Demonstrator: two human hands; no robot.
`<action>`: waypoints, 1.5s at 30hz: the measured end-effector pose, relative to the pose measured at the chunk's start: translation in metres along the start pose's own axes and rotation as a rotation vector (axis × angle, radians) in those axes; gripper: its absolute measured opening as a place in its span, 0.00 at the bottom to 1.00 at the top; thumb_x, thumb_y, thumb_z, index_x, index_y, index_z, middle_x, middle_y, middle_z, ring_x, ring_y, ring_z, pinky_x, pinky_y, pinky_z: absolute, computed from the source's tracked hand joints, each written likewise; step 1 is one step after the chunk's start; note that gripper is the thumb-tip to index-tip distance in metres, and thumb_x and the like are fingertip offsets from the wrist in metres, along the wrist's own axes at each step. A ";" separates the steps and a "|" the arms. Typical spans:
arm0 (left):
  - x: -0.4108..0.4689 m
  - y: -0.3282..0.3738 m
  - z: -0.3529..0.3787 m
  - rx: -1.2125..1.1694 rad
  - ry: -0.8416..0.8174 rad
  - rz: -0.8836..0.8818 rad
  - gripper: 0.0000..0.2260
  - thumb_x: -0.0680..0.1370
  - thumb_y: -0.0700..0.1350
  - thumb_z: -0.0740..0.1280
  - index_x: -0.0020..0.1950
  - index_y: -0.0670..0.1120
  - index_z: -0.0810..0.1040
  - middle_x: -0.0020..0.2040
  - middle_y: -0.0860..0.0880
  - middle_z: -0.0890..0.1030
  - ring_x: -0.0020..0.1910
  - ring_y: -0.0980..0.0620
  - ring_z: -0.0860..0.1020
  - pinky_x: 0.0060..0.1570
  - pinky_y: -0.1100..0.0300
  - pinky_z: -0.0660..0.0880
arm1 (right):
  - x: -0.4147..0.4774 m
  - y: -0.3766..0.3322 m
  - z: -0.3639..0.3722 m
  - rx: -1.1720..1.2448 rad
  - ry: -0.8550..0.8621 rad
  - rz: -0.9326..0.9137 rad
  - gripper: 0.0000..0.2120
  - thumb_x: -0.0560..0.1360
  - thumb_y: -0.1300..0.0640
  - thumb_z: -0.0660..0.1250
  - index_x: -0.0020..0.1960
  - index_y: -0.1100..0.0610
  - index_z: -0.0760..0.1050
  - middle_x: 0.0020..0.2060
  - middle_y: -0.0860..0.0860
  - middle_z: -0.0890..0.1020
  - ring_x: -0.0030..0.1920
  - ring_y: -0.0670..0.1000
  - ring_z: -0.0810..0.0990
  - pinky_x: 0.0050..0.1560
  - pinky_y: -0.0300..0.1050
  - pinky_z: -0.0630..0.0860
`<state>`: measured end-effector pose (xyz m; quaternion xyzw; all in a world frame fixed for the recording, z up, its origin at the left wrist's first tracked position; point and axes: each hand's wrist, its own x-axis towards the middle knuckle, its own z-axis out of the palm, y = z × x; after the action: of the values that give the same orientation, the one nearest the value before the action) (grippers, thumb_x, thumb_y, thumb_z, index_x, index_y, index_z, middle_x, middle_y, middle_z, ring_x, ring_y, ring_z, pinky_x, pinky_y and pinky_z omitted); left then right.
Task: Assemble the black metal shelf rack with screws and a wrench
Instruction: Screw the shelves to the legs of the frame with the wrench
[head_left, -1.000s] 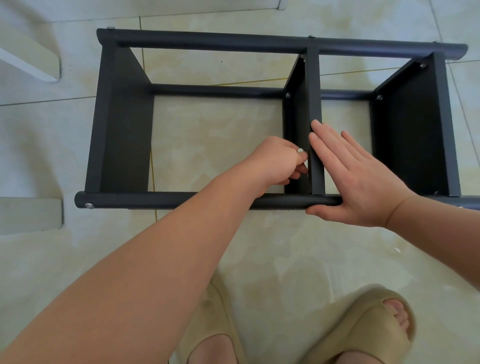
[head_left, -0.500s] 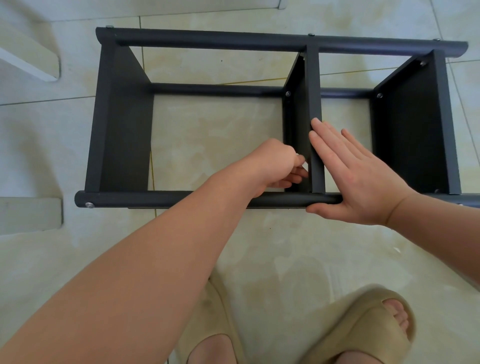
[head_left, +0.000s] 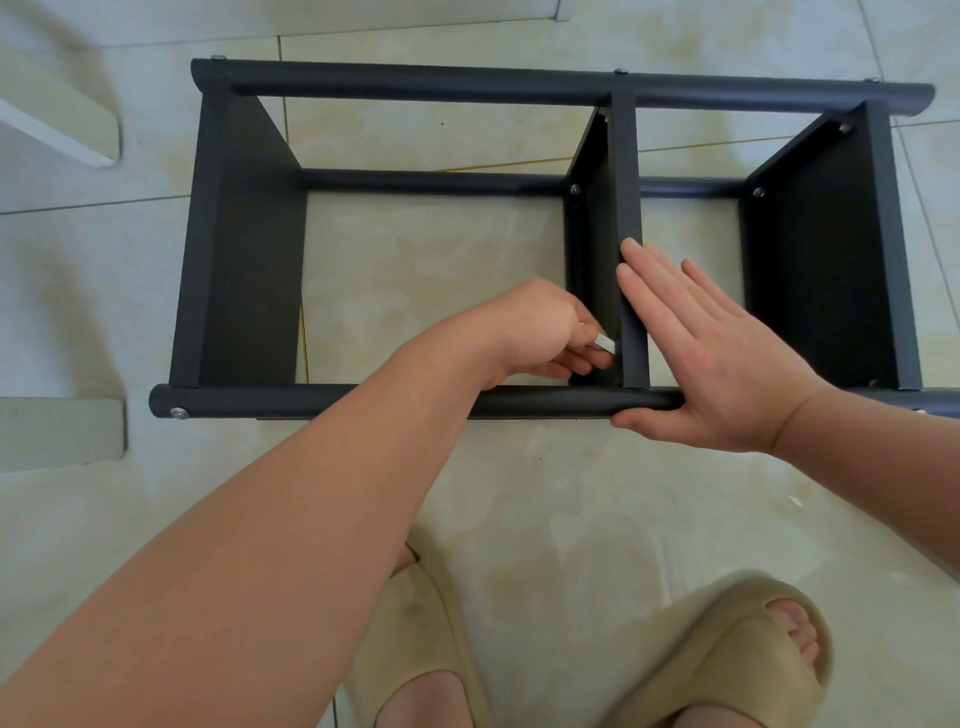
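A pale tiled floor (head_left: 519, 493) carries everything here, and the rack (head_left: 415, 85) lies on it on its side, open face up toward us. Our left grip (head_left: 540, 332) is clenched on a small silvery tool, which we take for the wrench (head_left: 605, 343). Its tip sits against the middle panel (head_left: 628, 171) low at the near corner, where the panel meets the near rail (head_left: 311, 402). The screw it works on is hidden. Our right grip (head_left: 711, 353) is released: flat fingers press the panel's edge from the right, with the thumb under the near rail. The far screw (head_left: 575, 189) on this panel already sits in place, so we judge the near joint to be the one in hand. To do it well, we should hold the panel square to the rail with the flat hand and seat the wrench fully before loading it. Short swings suit the cramped corner, and stopping at snug should spare the thread. Our slippers (head_left: 727, 649) stand just short of the rack, and white furniture parts (head_left: 57, 124) lie well apart at the left.
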<state>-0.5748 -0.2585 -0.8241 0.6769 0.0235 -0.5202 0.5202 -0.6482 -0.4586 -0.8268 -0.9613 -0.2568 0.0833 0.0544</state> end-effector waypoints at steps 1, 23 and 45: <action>-0.001 0.000 -0.001 0.018 -0.009 0.001 0.10 0.83 0.37 0.60 0.45 0.46 0.77 0.40 0.49 0.85 0.42 0.53 0.81 0.49 0.59 0.78 | 0.000 0.000 0.000 -0.001 0.000 0.000 0.53 0.74 0.26 0.54 0.81 0.66 0.50 0.81 0.60 0.49 0.82 0.59 0.48 0.80 0.61 0.53; -0.013 -0.004 -0.008 0.402 -0.115 -0.026 0.09 0.78 0.39 0.68 0.40 0.51 0.80 0.36 0.52 0.80 0.38 0.52 0.77 0.41 0.58 0.72 | 0.000 0.000 -0.001 -0.002 -0.030 0.012 0.54 0.74 0.25 0.54 0.81 0.65 0.48 0.82 0.59 0.47 0.82 0.57 0.46 0.80 0.59 0.50; 0.003 0.003 0.010 -0.215 0.142 -0.052 0.05 0.81 0.44 0.66 0.53 0.43 0.77 0.41 0.48 0.80 0.41 0.52 0.81 0.48 0.57 0.80 | 0.000 0.000 0.000 0.024 0.012 0.000 0.53 0.73 0.27 0.56 0.80 0.67 0.51 0.81 0.61 0.50 0.81 0.60 0.50 0.79 0.62 0.54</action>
<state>-0.5785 -0.2685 -0.8230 0.6515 0.1333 -0.4788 0.5731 -0.6480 -0.4584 -0.8266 -0.9610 -0.2555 0.0807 0.0677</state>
